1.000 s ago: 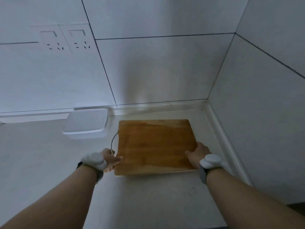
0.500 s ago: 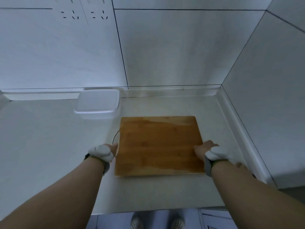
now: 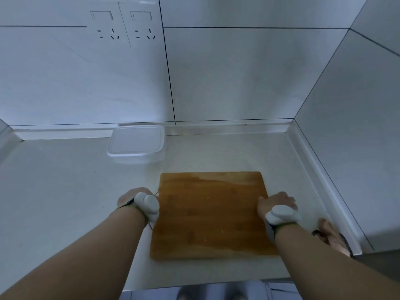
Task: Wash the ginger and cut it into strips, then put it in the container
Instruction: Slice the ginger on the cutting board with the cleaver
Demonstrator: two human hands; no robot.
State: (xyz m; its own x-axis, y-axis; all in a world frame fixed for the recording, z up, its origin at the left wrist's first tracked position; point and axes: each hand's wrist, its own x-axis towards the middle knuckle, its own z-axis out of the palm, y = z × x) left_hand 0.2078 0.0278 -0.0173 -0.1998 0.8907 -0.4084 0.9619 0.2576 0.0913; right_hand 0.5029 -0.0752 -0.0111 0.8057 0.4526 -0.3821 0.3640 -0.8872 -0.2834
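Hard to see much of either hand tbh, both wrists wear grey bands that cover a good part of them. The left hand [image 3: 129,197] sits at the left edge of the board [image 3: 211,215], about halfway along it, mostly hidden behind its band [image 3: 147,203], so I can't tell whether the fingers are curled on the edge or just resting there. There's a thin wire loop poking out at that same edge, partly covered by the wrist.

The right hand [image 3: 276,201] is on the right edge of the board, thumb lying on top of the wood and the other fingers bent down over the side, so it looks like it grips the edge. Its band [image 3: 282,214] hides the back of the wrist. Both forearms reach in from the bottom corners, fairly straight, and are cut off by the frame.

The ginger [image 3: 331,237] seems to be that knobbly pinkish-brown lump on the counter [image 3: 65,191] right of the board, just beside the right forearm and near the wall ledge. It's half hidden by the arm and blurry, so I'm not fully sure. Neither hand touches it.

The container [image 3: 136,144], clear plastic with its lid on, stands behind the board's far left corner against the back wall. Two sockets [image 3: 123,27] on the tiles above it. Bottom edge shows a bit of floor, too blurry to read
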